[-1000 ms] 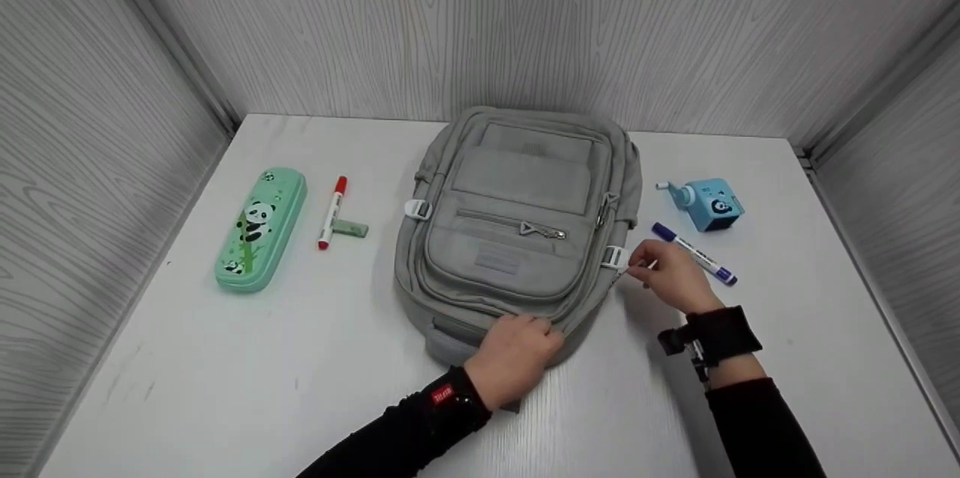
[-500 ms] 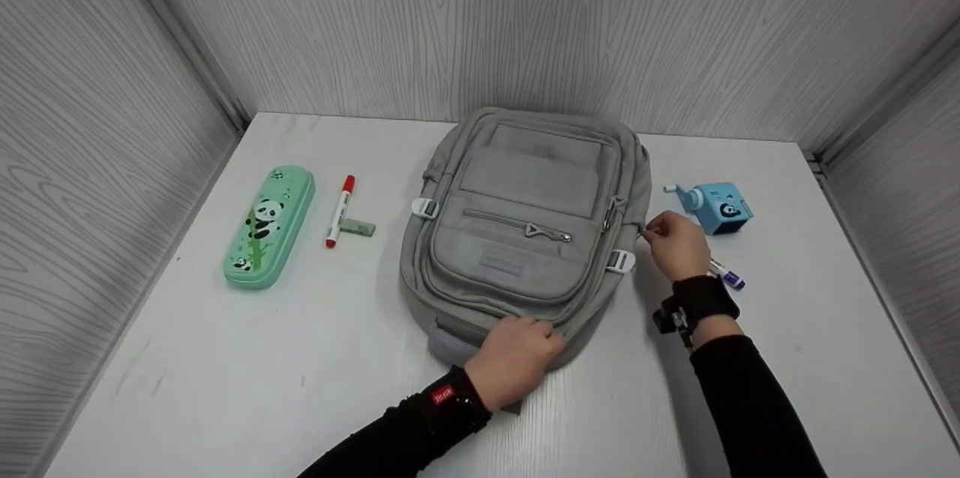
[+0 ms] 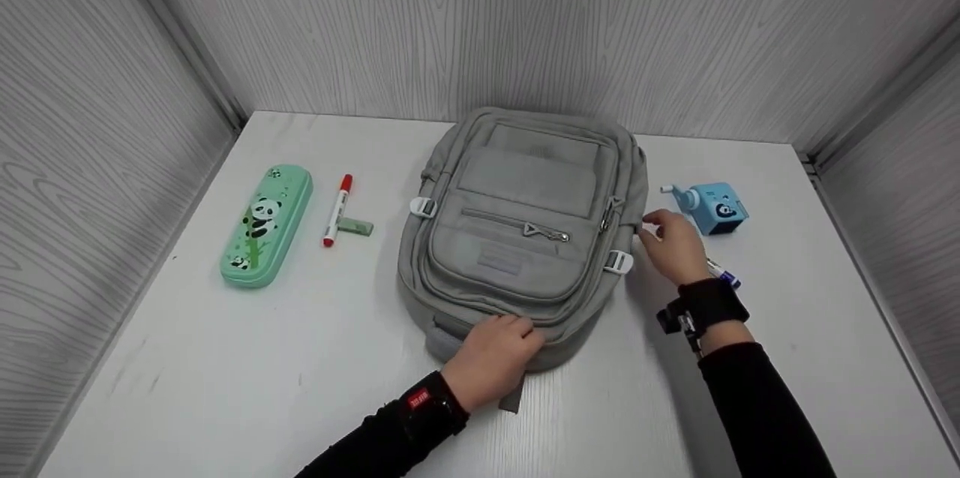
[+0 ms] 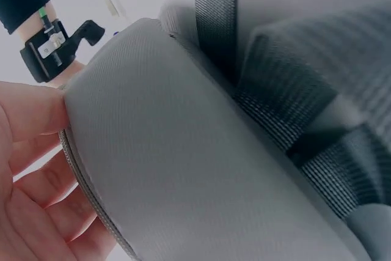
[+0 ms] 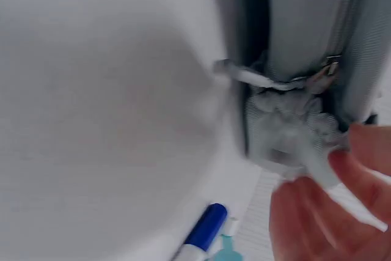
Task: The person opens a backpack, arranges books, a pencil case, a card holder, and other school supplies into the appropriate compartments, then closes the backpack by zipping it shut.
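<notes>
A grey backpack (image 3: 525, 185) lies front side up in the middle of the white table. At its near edge my left hand (image 3: 491, 358) holds the fabric; the left wrist view shows the thumb (image 4: 33, 108) on the rim and the fingers behind it. My right hand (image 3: 671, 245) is at the bag's right side, just above a white strap buckle (image 3: 619, 262). In the right wrist view its fingertips are spread apart around the gathered side pocket (image 5: 275, 139). A zipper pull (image 5: 330, 65) shows a little away from them. Blur hides exactly what they touch.
Right of the bag stand a blue crank pencil sharpener (image 3: 716, 208) and a blue marker (image 3: 724, 273) partly behind the right hand. On the left lie a green panda pencil case (image 3: 268, 226), a red marker (image 3: 337, 210) and a green eraser (image 3: 355, 226). Panels enclose the table.
My right hand has moved up along the bag's side from beside the buckle, and its fingers have loosened. My left hand has shifted slightly left along the near edge.
</notes>
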Available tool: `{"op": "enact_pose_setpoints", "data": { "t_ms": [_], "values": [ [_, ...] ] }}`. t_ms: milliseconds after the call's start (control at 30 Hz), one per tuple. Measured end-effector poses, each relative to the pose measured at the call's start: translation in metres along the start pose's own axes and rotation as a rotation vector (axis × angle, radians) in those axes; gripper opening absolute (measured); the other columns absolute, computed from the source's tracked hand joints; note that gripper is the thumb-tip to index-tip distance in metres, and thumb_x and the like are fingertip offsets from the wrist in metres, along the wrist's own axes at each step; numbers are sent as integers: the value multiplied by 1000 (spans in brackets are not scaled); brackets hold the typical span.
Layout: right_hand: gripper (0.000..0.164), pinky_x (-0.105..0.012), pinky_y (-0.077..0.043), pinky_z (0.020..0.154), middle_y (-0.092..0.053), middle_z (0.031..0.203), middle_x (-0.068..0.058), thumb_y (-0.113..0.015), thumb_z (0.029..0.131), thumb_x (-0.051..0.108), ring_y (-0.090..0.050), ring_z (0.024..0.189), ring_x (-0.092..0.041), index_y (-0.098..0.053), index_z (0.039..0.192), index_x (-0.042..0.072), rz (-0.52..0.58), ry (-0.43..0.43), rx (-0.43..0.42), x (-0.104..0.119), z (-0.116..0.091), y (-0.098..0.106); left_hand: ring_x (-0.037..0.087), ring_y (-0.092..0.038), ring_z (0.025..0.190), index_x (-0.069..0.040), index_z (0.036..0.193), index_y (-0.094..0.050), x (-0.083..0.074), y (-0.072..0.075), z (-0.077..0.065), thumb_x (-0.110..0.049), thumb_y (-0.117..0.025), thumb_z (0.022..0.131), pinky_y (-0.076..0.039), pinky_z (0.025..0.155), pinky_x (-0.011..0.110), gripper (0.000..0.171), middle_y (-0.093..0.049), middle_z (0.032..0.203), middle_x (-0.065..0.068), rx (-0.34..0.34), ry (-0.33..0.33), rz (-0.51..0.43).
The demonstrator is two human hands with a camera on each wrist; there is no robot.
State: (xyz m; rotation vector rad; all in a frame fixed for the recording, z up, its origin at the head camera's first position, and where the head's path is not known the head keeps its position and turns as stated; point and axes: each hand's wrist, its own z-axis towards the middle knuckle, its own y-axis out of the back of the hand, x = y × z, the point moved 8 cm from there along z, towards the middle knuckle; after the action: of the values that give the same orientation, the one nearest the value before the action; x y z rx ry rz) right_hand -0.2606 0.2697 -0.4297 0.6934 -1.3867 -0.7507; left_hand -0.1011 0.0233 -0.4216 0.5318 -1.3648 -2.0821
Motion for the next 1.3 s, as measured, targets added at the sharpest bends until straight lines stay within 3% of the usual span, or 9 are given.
{"op": "enact_pose_setpoints", "data": {
  "t_ms": [167,333,467,633,767,900,1033,1300],
  "values": [
    [37,-57,-43,101,-54,131,-35,-54,100,13,-53,118,-49,-56,129,-10,6,50,-68,25,12,10,13,-61,73,-16,92,-68,1,0,-1,-9,-64,89,-45,61,24,9,-63,82,-4,-22,4,-2],
    [44,-62,-28,112,-44,139,-38,-54,100,20,-36,133,-54,-55,132,-10,-118,67,38,42,23,4,12,-62,74,-16,93,-69,0,-2,-1,-10,-63,91,-45,61,24,9,-64,83,-3,-2,23,-15],
    [50,-66,-24,112,-39,143,-40,-52,100,28,-29,136,-57,-53,135,-9,-227,37,101,42,30,-3,11,-62,73,-17,93,-69,0,-2,-2,-10,-64,91,-44,60,23,8,-63,82,-4,-27,18,-15],
    [48,-73,-25,108,-33,150,-35,-55,99,31,-24,139,-57,-56,134,-3,-230,5,100,34,30,-8,11,-60,71,-18,90,-68,-1,-2,-3,-12,-65,90,-42,59,23,8,-61,80,-5,-64,5,2],
    [39,-76,-20,110,-36,154,-26,-58,99,31,-23,146,-50,-64,125,2,-310,85,79,30,24,-10,11,-58,71,-20,88,-69,4,-1,-6,-13,-66,88,-41,59,23,8,-62,80,-6,-71,8,14],
    [31,-74,-15,114,-47,150,-20,-60,98,31,-27,148,-44,-71,110,4,-398,194,53,28,13,-11,11,-59,70,-21,85,-70,17,4,-13,-12,-69,85,-41,59,24,9,-63,79,-6,-111,35,38],
    [32,-75,-14,113,-56,142,-19,-62,97,34,-33,144,-44,-73,99,4,-407,251,49,23,-6,-13,14,-59,67,-19,79,-68,37,9,-23,-5,-71,82,-43,60,26,14,-62,76,-4,-166,84,57],
    [31,-73,-22,108,-65,118,-18,-68,92,36,-51,125,-38,-73,93,6,-389,328,-25,32,-64,-19,22,-65,84,-13,80,-68,100,18,-35,3,-69,80,-54,85,38,16,-67,81,2,-160,234,84]
  ]
}}
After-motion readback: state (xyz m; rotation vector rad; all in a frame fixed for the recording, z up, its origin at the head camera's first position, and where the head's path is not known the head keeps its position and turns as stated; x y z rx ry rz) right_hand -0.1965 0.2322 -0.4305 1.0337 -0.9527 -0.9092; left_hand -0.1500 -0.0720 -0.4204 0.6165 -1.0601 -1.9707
